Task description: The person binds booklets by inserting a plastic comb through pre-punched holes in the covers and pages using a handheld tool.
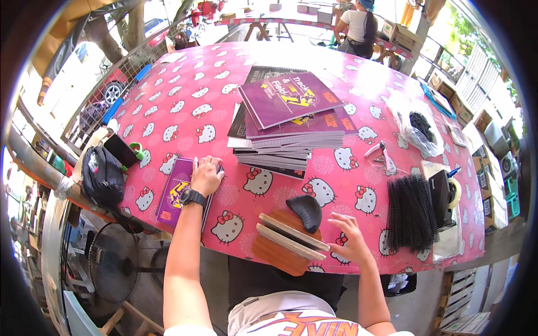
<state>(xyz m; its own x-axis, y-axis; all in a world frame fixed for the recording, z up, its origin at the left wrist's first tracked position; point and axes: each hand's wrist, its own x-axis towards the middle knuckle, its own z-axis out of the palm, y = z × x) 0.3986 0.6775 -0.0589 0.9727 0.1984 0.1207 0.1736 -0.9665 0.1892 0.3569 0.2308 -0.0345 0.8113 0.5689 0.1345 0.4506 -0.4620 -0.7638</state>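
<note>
My left hand [207,177] lies flat on a purple notebook [172,193] near the table's front edge, its fingers stretched over the upper right part of the cover. Beside a brown wooden block [287,263] with a slot between two pale strips, my right hand [348,239] rests with fingers spread and nothing in them. A black curved piece [305,213] sits at the block's far side. Farther back, several purple notebooks [291,98] are piled unevenly, with black-covered ones [240,124] among and behind them.
Black plastic binding coils [412,213] lie at the right, next to a tape dispenser [448,193]. Pink-handled pliers [380,154] and a plastic bag [417,126] lie farther back. A black bag [102,176] hangs at the left edge, above a fan [114,262]. Another person [360,28] sits far off.
</note>
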